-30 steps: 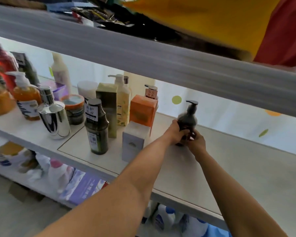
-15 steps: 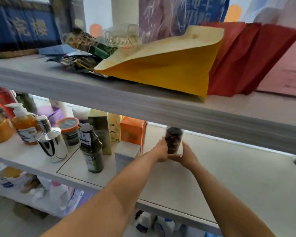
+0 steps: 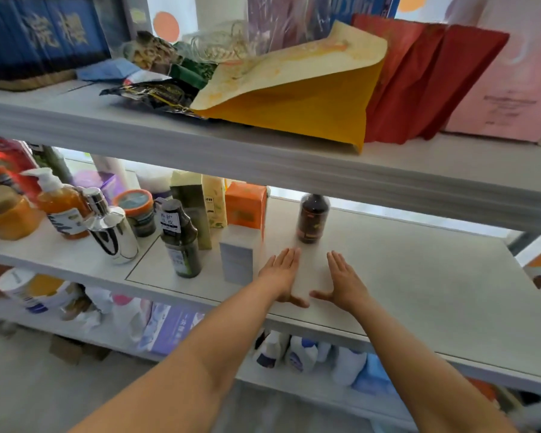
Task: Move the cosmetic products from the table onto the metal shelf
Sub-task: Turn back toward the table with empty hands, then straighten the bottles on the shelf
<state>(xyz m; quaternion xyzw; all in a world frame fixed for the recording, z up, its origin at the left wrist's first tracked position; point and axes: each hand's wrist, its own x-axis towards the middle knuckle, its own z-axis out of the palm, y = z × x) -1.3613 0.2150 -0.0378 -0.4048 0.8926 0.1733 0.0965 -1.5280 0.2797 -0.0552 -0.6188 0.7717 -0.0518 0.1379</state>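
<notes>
Dark brown bottle [image 3: 312,218] stands upright on middle board of metal shelf [image 3: 419,292], its top hidden behind the front edge of the board above. Nothing touches it.

Left hand [image 3: 281,273] is just in front of the bottle and slightly left, fingers straight and together, holding nothing. Right hand [image 3: 344,281] is in front and slightly right, same pose, also free. Both are apart from the bottle, palms turned toward each other, thumbs pointing inward low over the board. Cannot tell if they touch the board.

Left of the bottle:
- orange box [image 3: 245,206], near, upright
- pale grey box [image 3: 238,257], in front of the orange one, just beside the left hand
- tall olive box [image 3: 191,207] and pale yellow carton [image 3: 214,201], further left
- dark green bottle [image 3: 180,242] with white label, toward the front edge
- orange-rimmed jar [image 3: 135,210], chrome pump bottle [image 3: 113,229], orange pump bottle [image 3: 61,207], amber jar [image 3: 8,214], well apart at far left

Right of the bottle the board shows bare surface.

Above the bottle, on the upper board: yellow envelope [image 3: 294,104] lying tilted, red bags [image 3: 419,82] leaning beside it, pink box [image 3: 512,89] far right, blue box [image 3: 38,35] far left.

Below the bottle, on the lower board: blurred white and blue containers, too soft to identify.
</notes>
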